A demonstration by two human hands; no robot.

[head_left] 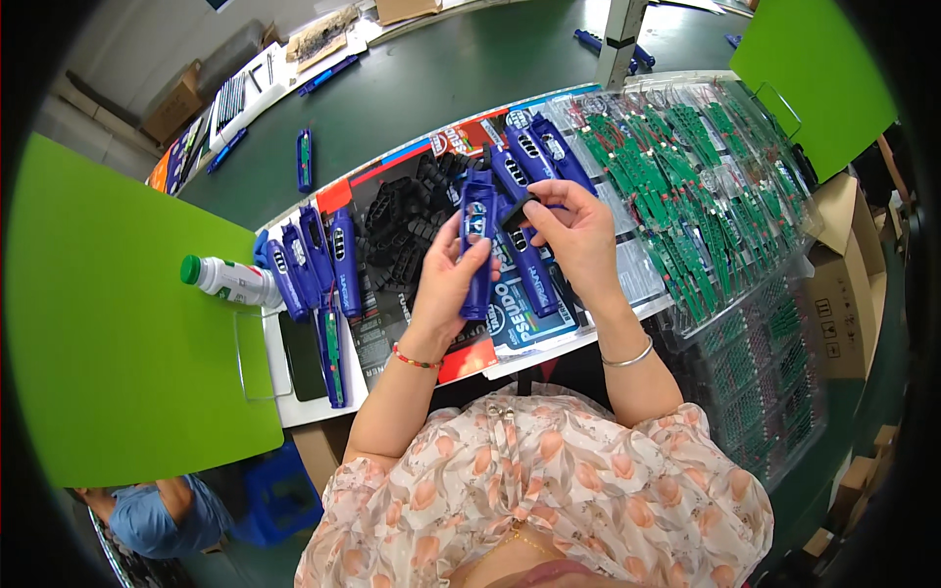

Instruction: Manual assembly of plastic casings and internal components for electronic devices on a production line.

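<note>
My left hand (pixel 453 274) is wrapped round a long blue plastic housing (pixel 477 211), held upright with its open side toward me. Between the thumb and fingers of my right hand (pixel 578 235) is a small black plastic part (pixel 517 213), close beside the housing's upper right. Just left of the housing lies a pile of black plastic parts (pixel 397 220). More blue housings (pixel 534 269) rest on the printed sheets behind and under my right hand. Another group of blue housings (pixel 312 255) lies to the left, one with a green circuit board (pixel 332 353) in it.
Clear trays of green circuit boards (pixel 676 186) spread to the right. Bright green panels (pixel 127 323) flank the table (pixel 431 69). A white bottle with a green cap (pixel 230 279) stands by the left panel. A cardboard box (pixel 848 284) is at right; a person in blue (pixel 167 514), lower left.
</note>
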